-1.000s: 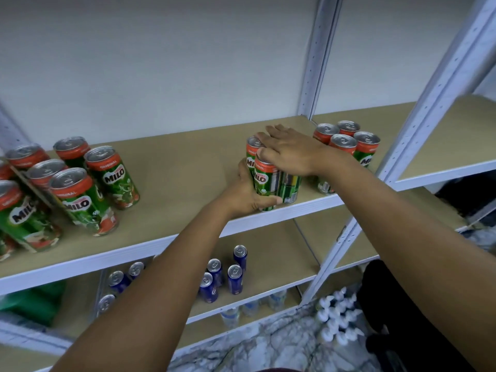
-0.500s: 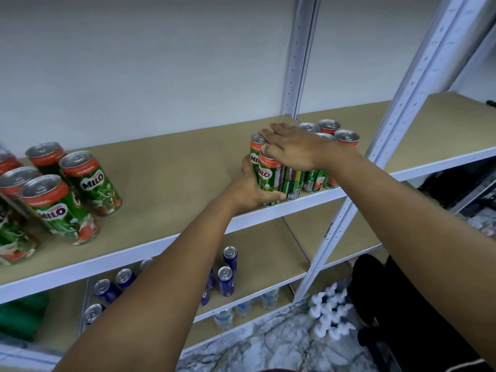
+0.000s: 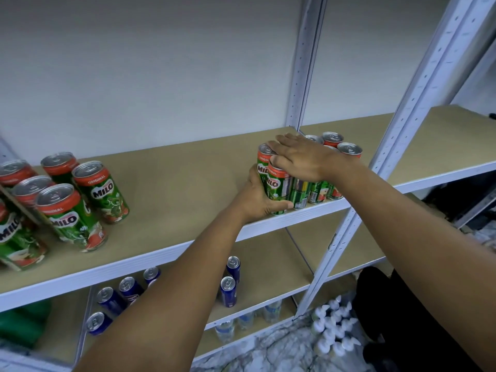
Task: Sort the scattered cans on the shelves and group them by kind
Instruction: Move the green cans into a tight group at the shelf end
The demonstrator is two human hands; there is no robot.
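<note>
A tight cluster of green-and-red Milo cans (image 3: 279,183) stands at the front right of the tan shelf board (image 3: 174,183). My left hand (image 3: 259,198) wraps around the cluster's near-left side at the base. My right hand (image 3: 303,157) lies flat over the can tops, fingers pointing left. More Milo cans (image 3: 349,150) of the same cluster show behind my right wrist. A second group of Milo cans (image 3: 100,190) stands at the shelf's left end, several of them.
White metal uprights (image 3: 418,103) rise right of the cluster. Blue cans (image 3: 228,291) stand on the shelf below, clear bottles (image 3: 225,328) on the lowest shelf. White bottles (image 3: 332,326) sit on the marble floor. A green object (image 3: 24,323) lies at lower left.
Both hands have stayed on the right cluster, which has closed up against the cans behind it. The view has shifted slightly; the left group looks unmoved.
</note>
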